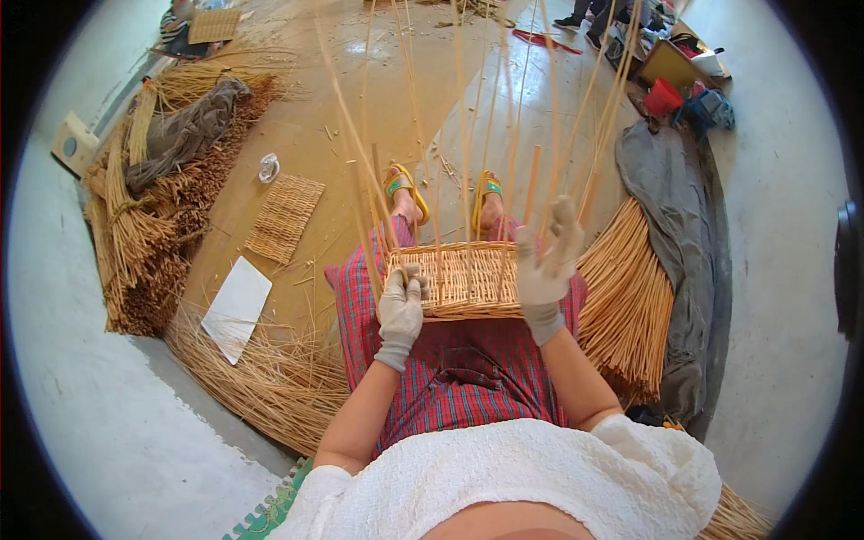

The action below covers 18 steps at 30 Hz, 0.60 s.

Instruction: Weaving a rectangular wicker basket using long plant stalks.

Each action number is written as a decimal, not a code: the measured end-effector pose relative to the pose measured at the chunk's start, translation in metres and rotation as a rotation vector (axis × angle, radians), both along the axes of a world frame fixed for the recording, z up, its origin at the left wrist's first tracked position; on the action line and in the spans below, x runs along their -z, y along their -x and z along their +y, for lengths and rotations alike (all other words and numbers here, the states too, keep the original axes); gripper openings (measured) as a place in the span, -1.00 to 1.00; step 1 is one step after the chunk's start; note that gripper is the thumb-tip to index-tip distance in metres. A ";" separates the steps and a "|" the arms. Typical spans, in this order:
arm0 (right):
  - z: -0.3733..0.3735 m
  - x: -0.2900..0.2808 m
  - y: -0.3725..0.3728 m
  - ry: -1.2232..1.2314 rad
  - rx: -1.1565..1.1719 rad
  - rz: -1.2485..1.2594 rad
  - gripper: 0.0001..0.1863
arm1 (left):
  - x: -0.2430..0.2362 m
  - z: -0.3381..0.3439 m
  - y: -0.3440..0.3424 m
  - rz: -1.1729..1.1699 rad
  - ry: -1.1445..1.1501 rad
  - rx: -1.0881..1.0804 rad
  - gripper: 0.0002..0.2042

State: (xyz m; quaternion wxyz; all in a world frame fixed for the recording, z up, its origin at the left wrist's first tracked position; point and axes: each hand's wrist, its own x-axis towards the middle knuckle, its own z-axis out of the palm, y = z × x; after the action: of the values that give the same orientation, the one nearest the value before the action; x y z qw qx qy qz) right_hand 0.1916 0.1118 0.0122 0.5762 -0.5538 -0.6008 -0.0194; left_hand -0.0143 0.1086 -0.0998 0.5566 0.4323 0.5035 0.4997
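Observation:
A rectangular wicker basket [463,277], partly woven, rests across my lap on red plaid trousers. Tall pale stakes rise from its edges and fan outward past the top of the view. My left hand [402,310], in a whitish work glove, is closed on the basket's left near corner, its fingertips curled over the rim. At the right end, my right hand [551,261], gloved too, is raised with its fingers stretched upward and slightly blurred. It is beside the right-hand stakes, and I see nothing held in it. Its palm hides the basket's right end.
A woven panel [285,219] and a white sheet [237,309] lie on the left. Bundled canes [153,216] line the left wall; more canes [630,297] lie right, beside a grey cloth [670,216]. A red bucket [662,96] stands far right. Other people are partly visible at the back.

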 end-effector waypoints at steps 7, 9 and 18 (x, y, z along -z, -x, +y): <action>0.020 0.085 -0.065 0.799 -0.443 1.154 -0.55 | 0.002 -0.005 -0.006 0.126 -0.136 -0.064 -0.80; 0.022 0.085 -0.067 0.653 -0.476 1.378 -0.45 | 0.001 -0.006 -0.006 0.201 -0.194 -0.080 -0.79; 0.071 -0.004 -0.063 0.495 -0.960 1.339 -0.45 | -0.002 -0.010 -0.003 0.462 -0.195 -0.113 -0.72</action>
State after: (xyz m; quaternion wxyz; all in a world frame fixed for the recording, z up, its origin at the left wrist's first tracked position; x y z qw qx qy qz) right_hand 0.2547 0.1830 0.0163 0.6177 -0.2441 -0.2904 0.6888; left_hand -0.0109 0.0985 -0.0980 0.3534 0.5578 0.5902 0.4644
